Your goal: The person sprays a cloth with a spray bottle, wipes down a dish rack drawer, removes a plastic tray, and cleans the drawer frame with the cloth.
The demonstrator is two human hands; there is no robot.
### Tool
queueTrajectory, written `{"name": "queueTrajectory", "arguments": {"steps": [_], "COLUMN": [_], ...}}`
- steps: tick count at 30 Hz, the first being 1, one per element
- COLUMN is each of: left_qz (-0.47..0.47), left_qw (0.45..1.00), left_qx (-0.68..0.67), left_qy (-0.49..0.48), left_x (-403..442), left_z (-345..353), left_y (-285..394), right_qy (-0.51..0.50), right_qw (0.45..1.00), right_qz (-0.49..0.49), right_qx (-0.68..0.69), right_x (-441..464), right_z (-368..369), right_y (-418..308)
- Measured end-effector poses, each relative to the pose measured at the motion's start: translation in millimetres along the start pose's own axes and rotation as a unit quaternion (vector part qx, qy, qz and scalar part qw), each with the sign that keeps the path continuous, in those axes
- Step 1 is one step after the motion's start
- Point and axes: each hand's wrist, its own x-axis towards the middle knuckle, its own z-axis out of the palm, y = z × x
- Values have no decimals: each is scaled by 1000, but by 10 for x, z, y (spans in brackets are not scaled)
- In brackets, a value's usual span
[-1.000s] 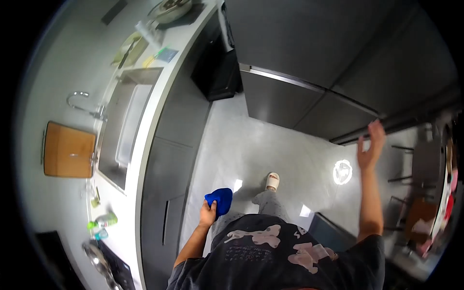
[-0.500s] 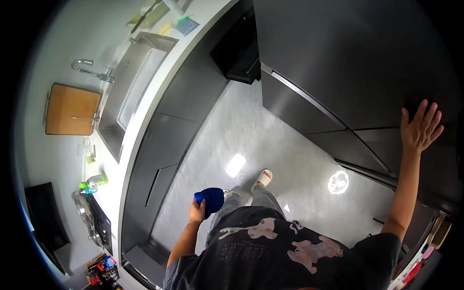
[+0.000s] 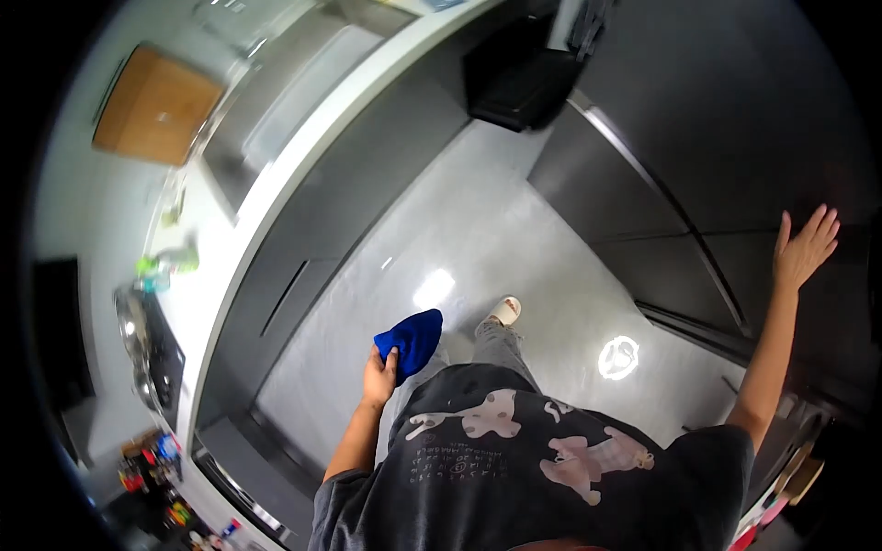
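Note:
My left hand (image 3: 378, 375) is closed around a bunched blue cloth (image 3: 413, 340), held low in front of my body above the floor. The cloth hangs out past my thumb and fingers. Far to the right, my right hand (image 3: 807, 250) lies with its fingers outstretched against the dark door of a tall cabinet or fridge (image 3: 726, 110); which of the two I cannot tell. A shiny metal strip (image 3: 643, 170) runs along that unit's panels.
On the left, a white counter (image 3: 209, 298) carries a sink (image 3: 276, 101), a green bottle (image 3: 175, 260) and a pan (image 3: 131, 321) on the hob. A wooden cutting board (image 3: 158, 106) stands by the wall. Dark cabinets (image 3: 344, 174) border the glossy grey floor (image 3: 469, 220).
The view has turned and blurred, with the counter side shifting. The blue cloth is raised a little and folded differently in my left hand. My right hand stays against the dark door.

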Motion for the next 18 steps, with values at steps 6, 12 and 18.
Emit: {"name": "queueTrajectory", "arguments": {"steps": [6,12,18], "left_qz": [-53,42,86], "left_qw": [993,944,878], "left_qx": [-75,-270,-403], "left_qy": [79,183,244], "left_x": [-659,-1379,-2655], "left_z": [-824,-1817,-2601], "left_y": [-772,-1846,-2232], "right_qy": [-159,-539,-620], "right_qw": [922,458,137], "right_qz": [77,117,-241], "right_qx": [345,697,734], "right_x": [-1113,-2061,-1135], "right_z": [-1178,-2941,-5162], "right_y": [-2059,-5188,-6705]}}
